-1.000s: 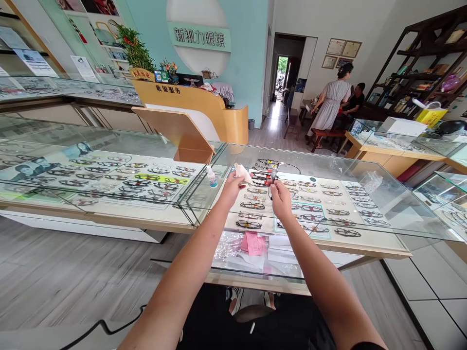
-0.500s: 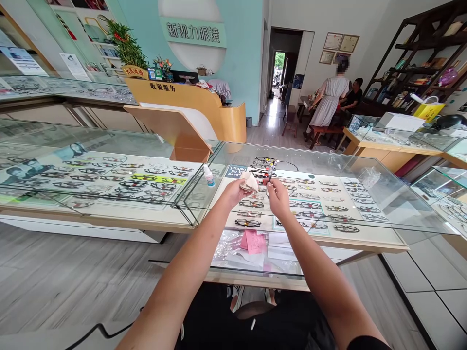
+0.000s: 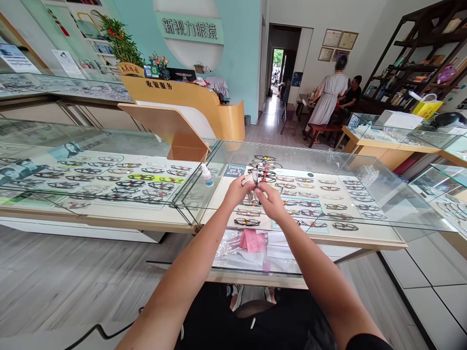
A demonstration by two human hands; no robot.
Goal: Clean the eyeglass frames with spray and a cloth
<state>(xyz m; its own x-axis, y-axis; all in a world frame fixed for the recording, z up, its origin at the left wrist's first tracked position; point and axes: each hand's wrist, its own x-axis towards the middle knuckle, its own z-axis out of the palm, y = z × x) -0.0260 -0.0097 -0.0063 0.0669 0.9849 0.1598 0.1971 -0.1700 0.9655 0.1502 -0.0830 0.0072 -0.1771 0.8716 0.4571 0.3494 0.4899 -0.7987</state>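
Note:
My left hand (image 3: 236, 191) is closed on a pale cloth (image 3: 249, 181), which is bunched against a pair of eyeglasses (image 3: 256, 176). My right hand (image 3: 270, 198) pinches the dark frame of these glasses from the other side. The two hands are close together above the glass display case (image 3: 215, 214). Fingers and cloth hide part of the lenses. To the left of my hands, a small white bottle with a blue label (image 3: 206, 175) stands upright on the glass top.
Rows of eyeglass frames (image 3: 337, 206) lie inside the case, with pink papers (image 3: 253, 240) on its lower shelf. A wooden stand (image 3: 186, 138) sits on the counter, facing away. Two people (image 3: 330, 97) are at a table in the back, near a shelf (image 3: 412, 58).
My right hand has moved left with the eyeglasses, bringing them to the cloth in my left hand. The hands are now nearly touching. The bottle has stayed in place.

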